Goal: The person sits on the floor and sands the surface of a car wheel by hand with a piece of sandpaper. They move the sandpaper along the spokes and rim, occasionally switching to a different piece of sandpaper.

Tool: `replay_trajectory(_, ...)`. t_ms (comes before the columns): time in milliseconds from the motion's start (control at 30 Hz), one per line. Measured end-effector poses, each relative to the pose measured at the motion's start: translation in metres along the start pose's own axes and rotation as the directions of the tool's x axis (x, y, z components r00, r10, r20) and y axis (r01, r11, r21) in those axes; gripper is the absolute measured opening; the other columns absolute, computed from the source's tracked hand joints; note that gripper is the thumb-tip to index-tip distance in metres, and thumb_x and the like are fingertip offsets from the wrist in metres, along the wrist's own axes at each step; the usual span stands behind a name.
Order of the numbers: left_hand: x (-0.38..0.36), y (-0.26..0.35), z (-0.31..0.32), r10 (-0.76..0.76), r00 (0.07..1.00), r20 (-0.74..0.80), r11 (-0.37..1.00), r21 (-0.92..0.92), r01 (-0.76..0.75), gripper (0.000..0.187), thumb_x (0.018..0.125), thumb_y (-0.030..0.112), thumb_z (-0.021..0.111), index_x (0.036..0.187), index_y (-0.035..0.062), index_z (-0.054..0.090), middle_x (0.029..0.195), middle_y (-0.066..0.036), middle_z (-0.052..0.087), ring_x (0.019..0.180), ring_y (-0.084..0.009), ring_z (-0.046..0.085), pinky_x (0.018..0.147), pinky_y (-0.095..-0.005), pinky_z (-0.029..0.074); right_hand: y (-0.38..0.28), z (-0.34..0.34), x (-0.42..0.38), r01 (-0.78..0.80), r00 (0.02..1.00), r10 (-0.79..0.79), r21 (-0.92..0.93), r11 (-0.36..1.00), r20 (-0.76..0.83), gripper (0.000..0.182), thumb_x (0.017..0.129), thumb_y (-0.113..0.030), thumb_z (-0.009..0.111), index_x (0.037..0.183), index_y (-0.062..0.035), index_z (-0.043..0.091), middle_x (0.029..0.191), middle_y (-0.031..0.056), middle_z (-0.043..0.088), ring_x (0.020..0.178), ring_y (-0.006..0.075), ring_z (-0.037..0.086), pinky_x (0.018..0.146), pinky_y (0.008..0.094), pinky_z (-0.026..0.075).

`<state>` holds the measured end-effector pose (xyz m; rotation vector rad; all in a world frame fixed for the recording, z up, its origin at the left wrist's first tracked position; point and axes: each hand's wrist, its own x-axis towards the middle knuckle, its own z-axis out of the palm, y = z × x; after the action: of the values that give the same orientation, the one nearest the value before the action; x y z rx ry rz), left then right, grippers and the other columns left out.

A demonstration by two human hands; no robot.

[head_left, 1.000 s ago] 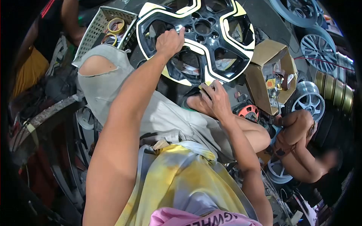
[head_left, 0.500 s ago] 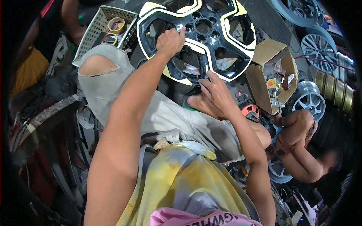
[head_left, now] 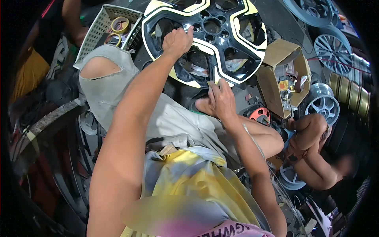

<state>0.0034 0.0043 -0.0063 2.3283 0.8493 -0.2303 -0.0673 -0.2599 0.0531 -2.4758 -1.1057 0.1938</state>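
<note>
A black alloy wheel (head_left: 234,54) with pale yellow and white edging along its spokes lies face up in front of me. My left hand (head_left: 177,42) rests on a spoke left of the hub, most fingers curled over it and a fingertip pressed near the bolt holes. At the wheel's near rim, my right hand (head_left: 222,98) is closed, fingertips together at the lower end of a spoke. A small brownish edge shows between those fingers, too small to name.
A plastic basket (head_left: 89,39) with tape rolls (head_left: 120,25) stands left of the wheel. On the right sit an open cardboard box (head_left: 272,85) of odds and ends, an orange round object (head_left: 260,115) and several other wheels (head_left: 333,53). Another person (head_left: 316,158) crouches at the right.
My right hand has shifted slightly left and down along the spoke's end, its fingers drawn closer together. My left hand stays in place on the wheel.
</note>
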Motion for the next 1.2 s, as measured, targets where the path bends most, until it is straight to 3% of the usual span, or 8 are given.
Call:
replay_trajectory(500, -0.005, 0.0, -0.007, -0.005, 1.0, 0.014, 1.0, -0.023, 0.006, 0.074, 0.105, 0.058, 0.036, 0.112, -0.005, 0.074, 0.112, -0.031, 0.071, 0.111, -0.0486, 0.067, 0.101, -0.0523, 0.051, -0.018, 0.013, 0.028, -0.136, 0.976, 0.147, 0.077, 0.988, -0.159, 0.027, 0.084, -0.001, 0.068, 0.11, 0.0058, 0.067, 0.101, 0.022, 0.054, 0.092, 0.0421, 0.06, 0.078, 0.0482, 0.05)
replay_trajectory(633, -0.005, 0.001, -0.006, -0.02, 0.999, 0.05, 0.999, -0.032, 0.021, 0.074, 0.105, 0.058, 0.036, 0.112, -0.0048, 0.073, 0.114, -0.031, 0.071, 0.112, -0.0486, 0.067, 0.102, -0.0524, 0.051, -0.016, 0.013, 0.007, -0.093, 0.98, 0.106, 0.084, 0.992, -0.169, 0.029, 0.08, -0.001, 0.07, 0.108, 0.0061, 0.069, 0.096, 0.0215, 0.055, 0.087, 0.0415, 0.061, 0.077, 0.0485, 0.051)
replay_trajectory(767, -0.004, -0.001, -0.006, 0.011, 0.999, 0.044, 1.0, -0.008, -0.011, 0.074, 0.105, 0.058, 0.036, 0.112, -0.0054, 0.073, 0.115, -0.033, 0.07, 0.113, -0.0488, 0.066, 0.102, -0.0524, 0.05, 0.006, 0.01, 0.045, -0.039, 0.977, 0.047, 0.043, 0.998, -0.209, 0.023, 0.085, -0.005, 0.071, 0.106, 0.0039, 0.071, 0.095, 0.0197, 0.056, 0.089, 0.0405, 0.061, 0.077, 0.0478, 0.05)
replay_trajectory(867, -0.002, 0.003, -0.007, 0.004, 0.999, 0.036, 1.0, -0.014, -0.004, 0.075, 0.105, 0.058, 0.035, 0.112, -0.0058, 0.073, 0.115, -0.033, 0.07, 0.114, -0.0492, 0.066, 0.102, -0.0527, 0.05, 0.014, -0.013, 0.049, -0.057, 0.994, 0.059, 0.028, 0.998, -0.092, 0.022, 0.087, -0.009, 0.073, 0.106, 0.0024, 0.074, 0.094, 0.0189, 0.058, 0.089, 0.0402, 0.062, 0.078, 0.0483, 0.051)
replay_trajectory(933, -0.003, 0.003, -0.006, -0.024, 0.999, 0.04, 1.0, -0.013, 0.024, 0.075, 0.105, 0.059, 0.035, 0.112, -0.006, 0.073, 0.115, -0.033, 0.07, 0.114, -0.0493, 0.066, 0.102, -0.0527, 0.05, 0.006, -0.025, 0.032, -0.217, 0.976, 0.204, 0.224, 0.95, 0.08, 0.024, 0.086, -0.011, 0.074, 0.107, 0.0013, 0.076, 0.093, 0.019, 0.059, 0.089, 0.0402, 0.063, 0.079, 0.048, 0.052)
replay_trajectory(967, -0.003, 0.002, -0.006, -0.018, 0.999, 0.044, 1.0, -0.013, 0.018, 0.075, 0.105, 0.059, 0.035, 0.113, -0.006, 0.073, 0.115, -0.033, 0.07, 0.114, -0.0495, 0.065, 0.103, -0.0529, 0.05, 0.008, -0.021, 0.024, -0.202, 0.978, 0.181, 0.236, 0.95, 0.106, 0.027, 0.086, -0.009, 0.073, 0.11, 0.0021, 0.076, 0.094, 0.0199, 0.06, 0.088, 0.0406, 0.064, 0.079, 0.0474, 0.052)
replay_trajectory(1133, -0.004, 0.004, -0.004, -0.006, 1.0, 0.011, 0.998, 0.059, 0.005, 0.069, 0.105, 0.055, 0.039, 0.111, -0.0039, 0.075, 0.112, -0.029, 0.072, 0.109, -0.0455, 0.069, 0.099, -0.0496, 0.052, -0.012, -0.001, 0.025, -0.207, 0.976, 0.17, 0.329, 0.921, 0.139, 0.022, 0.085, -0.007, 0.071, 0.104, 0.0029, 0.076, 0.094, 0.0201, 0.06, 0.09, 0.0401, 0.063, 0.079, 0.0461, 0.051)
replay_trajectory(1200, -0.004, 0.005, -0.006, -0.026, 1.0, 0.007, 0.998, 0.057, 0.025, 0.07, 0.105, 0.055, 0.039, 0.11, -0.004, 0.075, 0.112, -0.029, 0.073, 0.109, -0.0456, 0.069, 0.098, -0.0499, 0.052, -0.012, 0.01, 0.032, -0.082, 0.997, 0.072, 0.343, 0.936, 0.041, 0.024, 0.083, -0.009, 0.073, 0.104, 0.0023, 0.076, 0.093, 0.0197, 0.059, 0.092, 0.0387, 0.061, 0.081, 0.0455, 0.05)
